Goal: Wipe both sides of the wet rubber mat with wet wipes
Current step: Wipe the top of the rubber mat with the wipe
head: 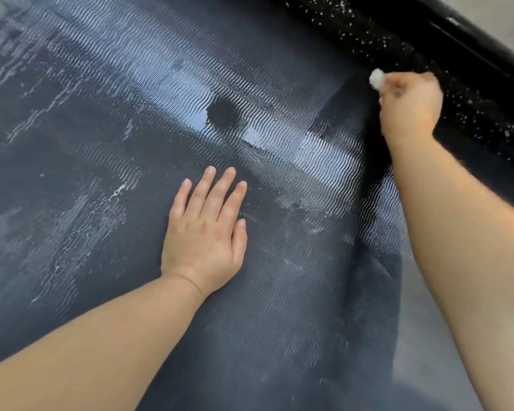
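**Item 1. Rubber mat** (107, 149). Dark, ribbed in fine wavy lines, spread across nearly the whole view. A bright wet band ran diagonally from upper left to lower right, and pale smeared residue lay on the left part. The right margin rose or folded near the right grip; which one could not be told.

**Item 2. Left grip** (204, 229). A bare hand, flat, fingers straight and close together, palm pressed on the mat near its middle. It held nothing.

**Item 3. Right grip** (410, 105). Fingers curled, pinching a small balled wet wipe (377, 78) at the mat's far right margin, beside a black strip (457, 84) speckled with white flecks. Whether the wipe touched the mat could not be told.

**Item 4. Grey floor** (422, 321). Showed past the mat's right edge.

**Relation noted.** The wet band lay left of the wipe and nearer the person, between the two grips. The right grip was nearer the band's lower-right stretch, the left just beside its middle. The next stroke probably called for drawing the wipe leftward along that diagonal while the left grip pinned the mat.
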A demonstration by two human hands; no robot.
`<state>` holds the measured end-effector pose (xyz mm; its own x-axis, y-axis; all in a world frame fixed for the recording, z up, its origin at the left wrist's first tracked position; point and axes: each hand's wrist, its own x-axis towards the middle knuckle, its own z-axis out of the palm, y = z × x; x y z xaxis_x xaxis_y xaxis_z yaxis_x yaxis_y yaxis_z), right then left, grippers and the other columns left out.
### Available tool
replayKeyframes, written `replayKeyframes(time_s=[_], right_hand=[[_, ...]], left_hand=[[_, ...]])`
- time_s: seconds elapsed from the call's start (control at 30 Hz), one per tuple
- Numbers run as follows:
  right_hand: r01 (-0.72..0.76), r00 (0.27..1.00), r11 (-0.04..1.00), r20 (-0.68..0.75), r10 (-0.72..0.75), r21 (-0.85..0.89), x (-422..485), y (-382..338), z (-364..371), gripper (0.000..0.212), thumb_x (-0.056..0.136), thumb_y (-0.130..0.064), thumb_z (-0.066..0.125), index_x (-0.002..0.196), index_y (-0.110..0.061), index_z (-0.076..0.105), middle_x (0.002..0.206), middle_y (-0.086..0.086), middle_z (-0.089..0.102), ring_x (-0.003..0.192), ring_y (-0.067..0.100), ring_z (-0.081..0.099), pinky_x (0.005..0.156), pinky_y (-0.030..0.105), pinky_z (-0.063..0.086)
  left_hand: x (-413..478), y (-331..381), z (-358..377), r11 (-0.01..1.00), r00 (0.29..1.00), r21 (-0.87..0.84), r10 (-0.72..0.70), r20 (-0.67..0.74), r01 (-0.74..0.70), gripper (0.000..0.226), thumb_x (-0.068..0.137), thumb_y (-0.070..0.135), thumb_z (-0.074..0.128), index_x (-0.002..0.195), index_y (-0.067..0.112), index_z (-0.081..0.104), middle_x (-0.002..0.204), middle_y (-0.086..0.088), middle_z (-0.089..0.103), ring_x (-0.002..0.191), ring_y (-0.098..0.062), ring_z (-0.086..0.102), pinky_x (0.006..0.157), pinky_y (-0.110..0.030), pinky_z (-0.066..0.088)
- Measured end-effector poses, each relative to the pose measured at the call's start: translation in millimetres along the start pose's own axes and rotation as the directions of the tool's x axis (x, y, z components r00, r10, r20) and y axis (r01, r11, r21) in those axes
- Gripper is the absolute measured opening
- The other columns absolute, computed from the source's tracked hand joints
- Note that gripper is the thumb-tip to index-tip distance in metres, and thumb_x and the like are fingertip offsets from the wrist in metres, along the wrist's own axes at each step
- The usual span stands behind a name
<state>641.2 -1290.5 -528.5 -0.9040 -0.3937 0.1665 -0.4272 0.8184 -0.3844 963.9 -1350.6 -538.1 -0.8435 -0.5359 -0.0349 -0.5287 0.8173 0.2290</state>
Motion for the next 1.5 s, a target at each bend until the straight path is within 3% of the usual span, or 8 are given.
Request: replayKeyframes(time_s=[0.1,0.47,0.57,0.67,0.77,1.13,1.37,1.5], right_hand=[[-0.073,0.996,0.997,-0.053,0.071,-0.038,2.2,1.4,9.5,0.028,0.093,-0.035,0.048,0.111,-0.025,0.067,0.117,0.006,0.054,0.101,0.024,0.058,0.088,0.028,0.045],[0.425,0.885,0.895,0.145,-0.442,0.133,-151.9,-12.2,-26.8,0.016,0.088,-0.023,0.061,0.096,-0.022,0.075,0.079,0.008,0.059,0.073,0.028,0.054,0.07,0.035,0.038],[0.26,0.965,0.957,0.074,-0.252,-0.128,-62.7,1.6,-10.1,0.029,0.096,-0.037,0.046,0.1,-0.026,0.072,0.089,0.014,0.062,0.086,0.033,0.054,0.078,0.033,0.033],[-0.149,0.987,0.988,-0.068,0.146,-0.042,0.2,15.8,-4.4,0.026,0.094,-0.033,0.045,0.089,-0.029,0.07,0.099,0.008,0.056,0.092,0.024,0.054,0.081,0.028,0.043],[-0.235,0.961,0.972,-0.149,0.232,-0.005,-11.9,3.9,2.2,0.025,0.093,-0.03,0.048,0.107,-0.025,0.068,0.097,-0.008,0.054,0.088,0.008,0.055,0.086,0.022,0.042],[0.446,0.879,0.885,0.123,-0.461,0.134,-207.1,-40.6,-20.9,0.011,0.081,-0.017,0.068,0.089,-0.02,0.075,0.077,0.006,0.059,0.068,0.028,0.057,0.06,0.036,0.042],[0.002,0.996,1.0,-0.084,0.0,0.024,-58.5,-38.2,12.9,0.031,0.095,-0.043,0.044,0.108,-0.03,0.068,0.105,0.008,0.052,0.098,0.028,0.052,0.085,0.033,0.042],[0.035,0.999,0.998,-0.041,-0.033,0.055,-97.4,-54.7,17.8,0.028,0.095,-0.038,0.047,0.107,-0.025,0.069,0.1,0.01,0.051,0.089,0.03,0.054,0.081,0.033,0.042]], left_hand=[[0.5,0.4,0.0,1.0,1.0,-0.002,0.005,-0.012,-0.005,0.053,0.09,0.032,0.032,0.134,0.009,0.051,0.144,-0.009,0.044,0.136,-0.032,0.036,0.112,-0.048,0.019],[1.3,0.8,-1.6,1.0,1.0,0.002,0.005,0.013,-0.005,0.054,0.09,0.032,0.031,0.135,0.009,0.05,0.144,-0.01,0.044,0.136,-0.033,0.036,0.111,-0.049,0.019],[1.3,-0.6,-1.3,1.0,1.0,-0.007,0.011,-0.002,-0.011,0.054,0.089,0.032,0.032,0.134,0.009,0.051,0.143,-0.01,0.045,0.136,-0.033,0.037,0.111,-0.049,0.019],[0.6,0.2,-1.5,1.0,1.0,-0.01,0.011,-0.017,-0.012,0.053,0.089,0.032,0.033,0.133,0.009,0.052,0.143,-0.01,0.046,0.135,-0.032,0.037,0.111,-0.049,0.019],[0.7,0.4,-0.8,1.0,1.0,-0.025,0.014,-0.023,-0.014,0.053,0.089,0.032,0.033,0.133,0.009,0.052,0.143,-0.01,0.046,0.135,-0.033,0.037,0.111,-0.049,0.02],[0.4,-1.3,-1.0,0.999,0.999,-0.038,0.016,-0.034,-0.017,0.054,0.088,0.033,0.035,0.132,0.008,0.053,0.142,-0.011,0.047,0.135,-0.033,0.038,0.11,-0.05,0.021],[-0.8,-0.9,-0.2,0.998,0.998,-0.05,0.022,-0.052,-0.025,0.055,0.089,0.035,0.032,0.132,0.008,0.053,0.142,-0.01,0.047,0.135,-0.032,0.037,0.111,-0.048,0.018],[-1.7,-1.7,0.9,0.995,0.998,-0.095,0.022,-0.059,-0.027,0.057,0.089,0.038,0.03,0.132,0.009,0.053,0.143,-0.011,0.045,0.137,-0.032,0.035,0.113,-0.049,0.018]])
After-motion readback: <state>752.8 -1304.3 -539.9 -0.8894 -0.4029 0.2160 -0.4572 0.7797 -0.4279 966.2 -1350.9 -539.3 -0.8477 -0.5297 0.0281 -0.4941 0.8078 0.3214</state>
